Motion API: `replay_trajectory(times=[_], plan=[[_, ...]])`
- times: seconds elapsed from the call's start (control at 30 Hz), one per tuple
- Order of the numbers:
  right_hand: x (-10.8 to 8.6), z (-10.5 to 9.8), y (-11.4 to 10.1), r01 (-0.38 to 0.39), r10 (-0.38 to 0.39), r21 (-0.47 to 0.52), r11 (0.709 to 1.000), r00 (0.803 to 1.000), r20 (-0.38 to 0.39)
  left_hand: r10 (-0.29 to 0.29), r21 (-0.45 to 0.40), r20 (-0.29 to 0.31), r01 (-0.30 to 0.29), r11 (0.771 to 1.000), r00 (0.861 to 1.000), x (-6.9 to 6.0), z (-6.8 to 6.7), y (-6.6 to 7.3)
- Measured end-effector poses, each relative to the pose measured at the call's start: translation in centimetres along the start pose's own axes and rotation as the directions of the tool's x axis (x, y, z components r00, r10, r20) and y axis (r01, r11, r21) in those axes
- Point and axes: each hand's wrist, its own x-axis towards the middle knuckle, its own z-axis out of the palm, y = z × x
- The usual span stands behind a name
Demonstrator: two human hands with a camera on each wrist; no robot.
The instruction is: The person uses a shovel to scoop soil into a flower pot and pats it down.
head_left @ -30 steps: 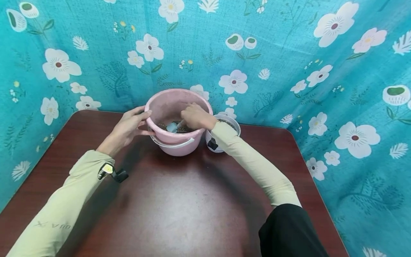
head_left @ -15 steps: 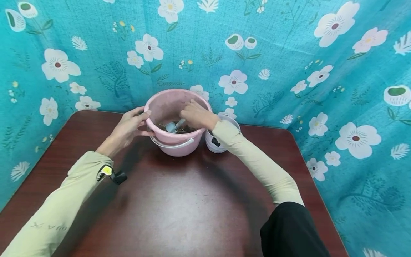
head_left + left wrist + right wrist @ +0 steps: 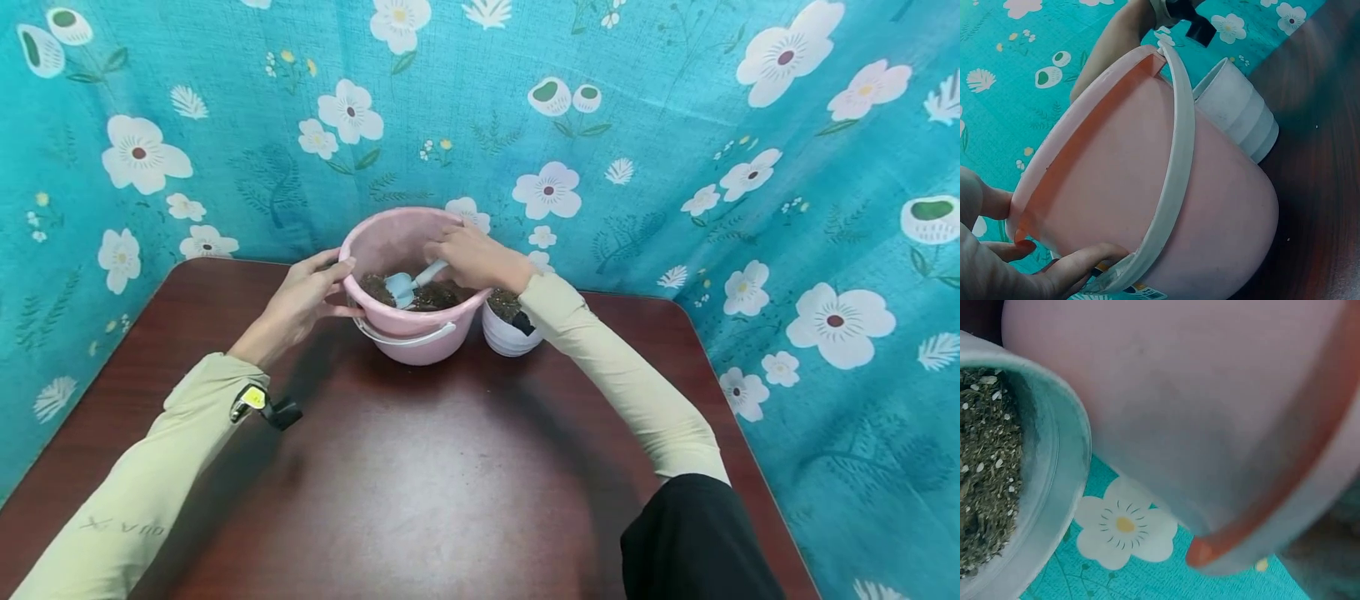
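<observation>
A pink bucket [image 3: 420,353] with a white handle [image 3: 1180,134] stands at the back of the table, dark soil [image 3: 438,296] inside it. My left hand [image 3: 303,292] grips its left rim, thumb on the edge and fingers underneath. Over the right side of the bucket reaches my right hand [image 3: 483,260], holding a light blue trowel [image 3: 401,289] by its handle. The trowel's scoop lies at the soil, pointing left. Just right of the bucket is a white ribbed pot [image 3: 510,340], partly behind my right forearm. In the right wrist view, soil with white specks [image 3: 985,469] fills it partway.
The dark red-brown table [image 3: 420,467] stretches from the bucket towards me. A blue floral curtain [image 3: 450,100] hangs close behind the bucket and along both sides. A small black device [image 3: 283,412] sits on my left wrist.
My right hand has moved up and slightly right, drawing the trowel with it. More of the trowel and of the soil shows. My left hand has stayed on the rim.
</observation>
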Motion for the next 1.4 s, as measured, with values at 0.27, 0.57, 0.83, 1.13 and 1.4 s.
replay_trajectory(times=[0.27,0.57,0.83,1.13,1.4], plan=[[-1.2,-0.6,0.6,-0.058,0.061,0.107,0.993,0.998,-0.020,-0.005,0.011,-0.001,0.005,1.000,1.000,-0.1,0.0,0.0],[-3.3,-0.5,1.9,-0.086,0.123,0.229,0.970,0.980,-0.154,0.007,0.020,-0.005,-0.007,1.000,1.000,-0.1,0.1,-0.1],[-4.8,-0.3,3.1,-0.079,0.141,0.236,0.969,0.955,-0.263,0.007,0.009,-0.005,-0.007,1.000,1.000,0.0,0.1,-0.1],[-6.6,-0.7,3.8,-0.037,0.098,0.175,0.984,0.930,-0.356,-0.002,0.029,-0.006,0.002,1.000,1.000,-0.1,0.2,0.0],[-9.0,-1.2,5.1,-0.079,0.152,0.203,0.976,0.914,-0.375,-0.001,0.012,-0.005,0.001,1.000,1.000,-0.1,0.3,0.0]])
